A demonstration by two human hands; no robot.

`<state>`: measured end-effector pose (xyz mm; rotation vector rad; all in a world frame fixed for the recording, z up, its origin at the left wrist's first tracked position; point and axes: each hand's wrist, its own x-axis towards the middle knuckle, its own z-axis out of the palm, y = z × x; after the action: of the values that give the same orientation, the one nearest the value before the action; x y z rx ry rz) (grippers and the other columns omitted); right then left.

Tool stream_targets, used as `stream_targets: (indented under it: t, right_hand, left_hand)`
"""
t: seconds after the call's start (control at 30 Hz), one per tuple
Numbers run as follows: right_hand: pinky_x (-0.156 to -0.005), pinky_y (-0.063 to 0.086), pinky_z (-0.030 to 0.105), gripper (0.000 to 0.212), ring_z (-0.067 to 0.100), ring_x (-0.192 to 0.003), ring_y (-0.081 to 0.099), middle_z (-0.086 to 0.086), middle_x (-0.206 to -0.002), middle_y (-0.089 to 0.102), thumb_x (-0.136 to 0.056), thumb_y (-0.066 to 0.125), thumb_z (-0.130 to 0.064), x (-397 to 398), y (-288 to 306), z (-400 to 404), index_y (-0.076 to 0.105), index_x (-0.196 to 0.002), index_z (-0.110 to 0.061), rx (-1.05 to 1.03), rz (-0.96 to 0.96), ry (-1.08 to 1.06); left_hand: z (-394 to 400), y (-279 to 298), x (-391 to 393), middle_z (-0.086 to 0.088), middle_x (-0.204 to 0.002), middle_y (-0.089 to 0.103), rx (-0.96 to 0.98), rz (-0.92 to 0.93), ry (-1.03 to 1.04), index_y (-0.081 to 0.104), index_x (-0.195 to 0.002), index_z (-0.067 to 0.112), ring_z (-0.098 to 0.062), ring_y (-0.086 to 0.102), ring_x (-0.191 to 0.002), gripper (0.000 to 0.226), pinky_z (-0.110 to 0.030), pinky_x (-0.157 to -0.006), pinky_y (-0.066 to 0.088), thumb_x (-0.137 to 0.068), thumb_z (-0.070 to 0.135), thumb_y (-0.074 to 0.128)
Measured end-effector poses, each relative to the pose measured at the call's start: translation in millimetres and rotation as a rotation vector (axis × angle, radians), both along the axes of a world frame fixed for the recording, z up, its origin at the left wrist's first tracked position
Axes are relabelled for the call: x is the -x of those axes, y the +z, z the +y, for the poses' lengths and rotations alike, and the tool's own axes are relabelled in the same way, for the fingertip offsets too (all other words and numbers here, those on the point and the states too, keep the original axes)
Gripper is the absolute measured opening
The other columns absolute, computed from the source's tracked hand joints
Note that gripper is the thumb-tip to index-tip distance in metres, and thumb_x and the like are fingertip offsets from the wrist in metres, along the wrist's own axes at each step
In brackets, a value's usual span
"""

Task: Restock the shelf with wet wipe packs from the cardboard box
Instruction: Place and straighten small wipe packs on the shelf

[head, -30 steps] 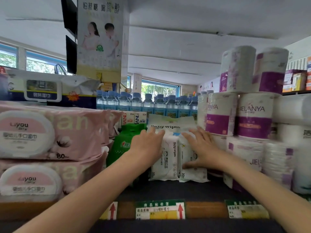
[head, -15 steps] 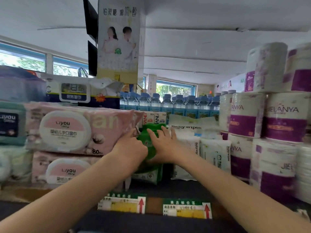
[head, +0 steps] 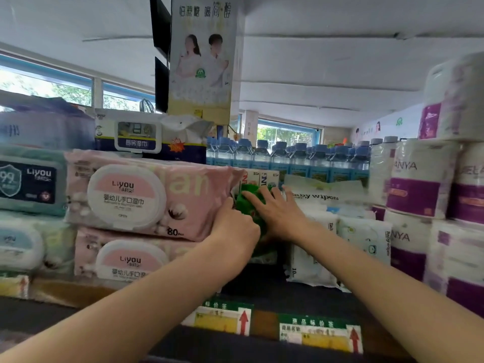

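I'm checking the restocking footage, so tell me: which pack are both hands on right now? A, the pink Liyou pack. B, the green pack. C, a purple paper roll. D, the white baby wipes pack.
B: the left hand and right hand both sit on the green pack, between the pink and white packs.

White ceiling (head: 340,61), daylit windows (head: 47,87), poster-clad pillar (head: 201,61)

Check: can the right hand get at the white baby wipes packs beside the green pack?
Probably yes: the right hand lies on the green plastic pack, and the white baby wipes packs stand just right, fronts unblocked.
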<state>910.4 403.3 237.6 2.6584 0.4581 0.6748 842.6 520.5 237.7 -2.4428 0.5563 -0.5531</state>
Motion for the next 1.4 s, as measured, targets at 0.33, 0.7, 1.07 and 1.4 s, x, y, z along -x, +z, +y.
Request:
stream_targets:
  t: [0.33, 0.7, 1.07, 1.4]
  right_hand:
    - [-0.093, 0.043, 0.03, 0.063, 0.018, -0.107, 0.051, 0.004, -0.124, 0.054, -0.074, 0.072, -0.041, -2, 36, -30, 0.045, -0.124, -0.016, -0.373, 0.277, 0.031]
    - [-0.091, 0.041, 0.028, 0.066, 0.012, -0.103, 0.046, -0.003, -0.117, 0.048, -0.076, 0.071, -0.012, 2, 44, -26, 0.038, -0.132, -0.02, -0.528, 0.535, 0.162]
    - [-0.067, 0.038, 0.013, 0.04, 0.009, -0.091, 0.047, -0.006, -0.102, 0.048, -0.078, 0.07, -0.011, -4, 49, -28, 0.049, -0.112, -0.016, -0.626, 0.457, 0.234]
    - [-0.106, 0.034, 0.036, 0.072, 0.023, -0.126, 0.037, 0.007, -0.137, 0.04, -0.075, 0.073, -0.028, 0, 45, -26, 0.036, -0.135, -0.014, -0.3, 0.155, 0.117]
  left_hand:
    - [-16, 19, -59, -0.012, -0.143, 0.037, 0.361, 0.123, 0.088, 0.023, -0.141, 0.005, -0.029, 0.038, -0.131, 0.069, -0.044, -0.105, 0.036, -0.086, 0.027, 0.057]
    - [-24, 38, -58, -0.015, -0.133, 0.047, 0.449, 0.303, 0.165, 0.022, -0.14, 0.004, -0.032, 0.05, -0.12, 0.084, -0.046, -0.104, 0.041, -0.079, 0.035, 0.069]
    - [-23, 39, -64, -0.015, -0.144, 0.031, 0.577, 0.115, 0.119, 0.02, -0.14, 0.005, -0.034, 0.038, -0.13, 0.089, -0.045, -0.1, 0.039, -0.075, 0.03, 0.075]
    - [-20, 40, -50, -0.017, -0.144, 0.032, 0.477, 0.017, 0.131, 0.023, -0.139, 0.004, -0.031, 0.033, -0.134, 0.067, -0.041, -0.108, 0.032, -0.085, 0.017, 0.061]
